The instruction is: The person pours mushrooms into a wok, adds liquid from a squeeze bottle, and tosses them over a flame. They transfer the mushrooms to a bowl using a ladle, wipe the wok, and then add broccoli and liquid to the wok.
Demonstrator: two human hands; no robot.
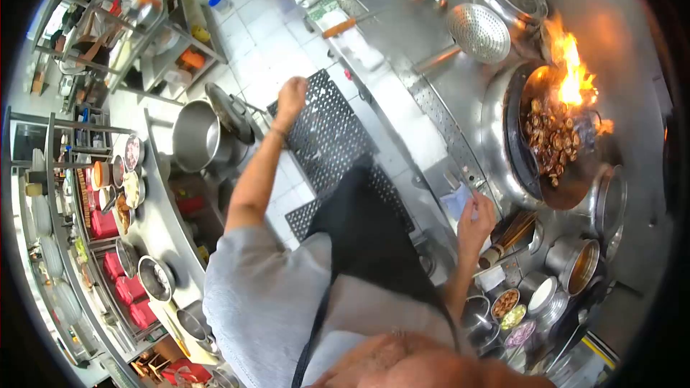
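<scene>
My left hand (292, 95) is a closed fist held out over the floor, with nothing showing in it. Near the stove edge, my right hand (477, 217) pinches a pale blue cloth (456, 201) between thumb and fingers. A short metal piece sticks out just beyond the cloth. To the right of this hand, a wok (560, 198) sits on a burner, holding browned sliced food (552, 136). Tall orange flames (571, 75) rise from its far side. Close beside my right wrist lies a bamboo wok brush (512, 237).
A perforated strainer (479, 32) lies on the steel stove top beyond the wok. Pots and small bowls of ingredients (505, 303) crowd the lower right. Behind my left arm stand a large pot (195, 136) and a steel counter with bowls. A black perforated mat (323, 136) covers the floor.
</scene>
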